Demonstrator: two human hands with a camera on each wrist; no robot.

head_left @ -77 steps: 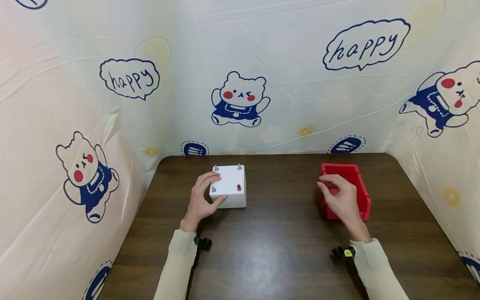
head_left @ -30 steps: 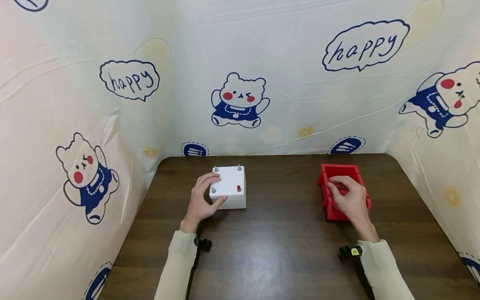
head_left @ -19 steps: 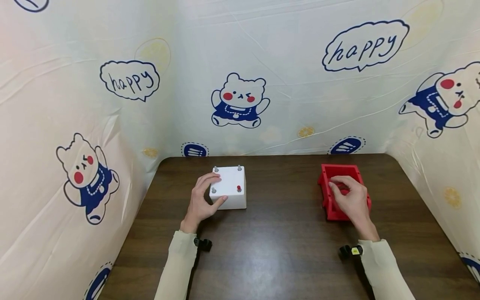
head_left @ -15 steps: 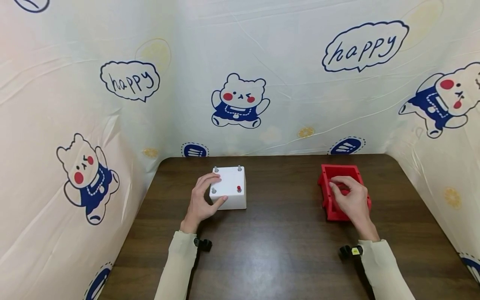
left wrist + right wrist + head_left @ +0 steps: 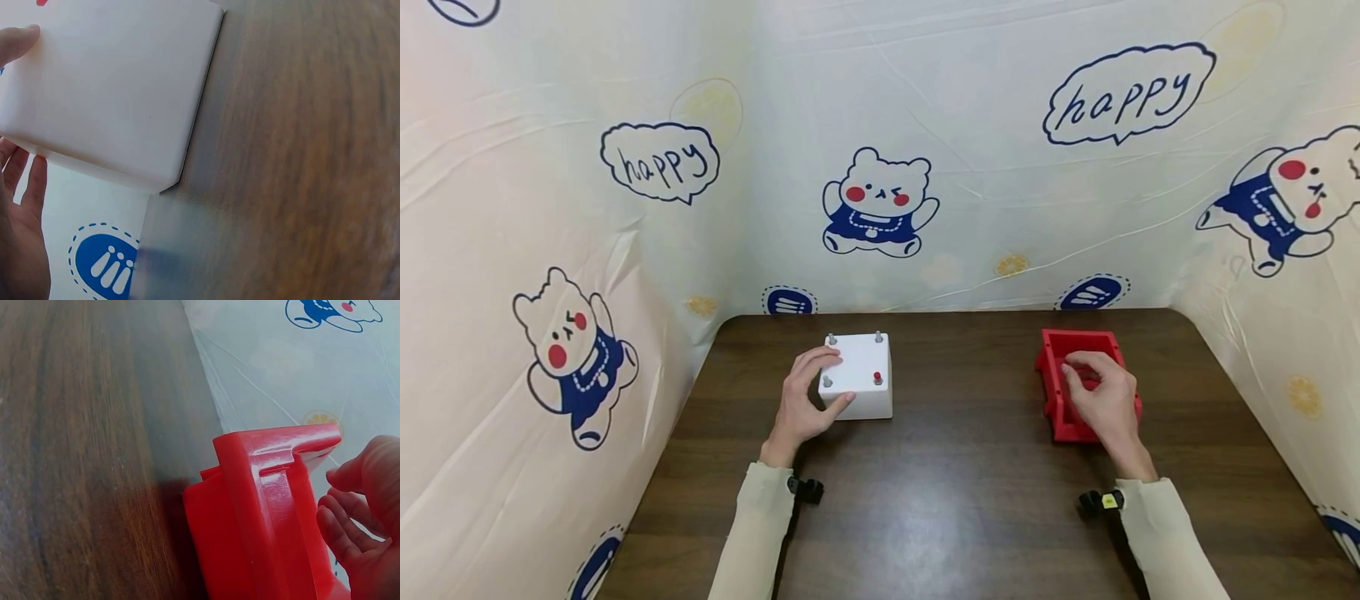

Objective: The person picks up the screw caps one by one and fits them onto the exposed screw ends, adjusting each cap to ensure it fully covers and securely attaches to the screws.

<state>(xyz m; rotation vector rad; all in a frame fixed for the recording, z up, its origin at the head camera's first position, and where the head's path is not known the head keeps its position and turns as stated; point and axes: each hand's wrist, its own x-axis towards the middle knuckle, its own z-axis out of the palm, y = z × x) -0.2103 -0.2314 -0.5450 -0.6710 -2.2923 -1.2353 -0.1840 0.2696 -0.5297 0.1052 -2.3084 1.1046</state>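
A white box (image 5: pixel 857 362) stands at the table's back left, a metal post at each top corner. The near right post bears a red cap (image 5: pixel 877 377). My left hand (image 5: pixel 797 412) holds the box from its left; the thumb (image 5: pixel 17 44) lies on the near face, the fingers around the far edge. Over a red bin (image 5: pixel 1081 337) at the back right hovers my right hand (image 5: pixel 1105 404). Its fingers are loosely bent, thumb and index tips close but apart in the right wrist view, nothing visible between them. The bin's floor is mostly hidden by this hand.
Both things stand on a dark wooden table (image 5: pixel 940 483). A printed cloth (image 5: pixel 985 217) hangs behind the table and at both sides. Each wrist wears a small black camera (image 5: pixel 808 490). Open table surface lies between the box and the bin.
From the bin's left edge, my right hand has moved right, over the bin, and then hardly shifted. My left hand and the box have stayed in place.
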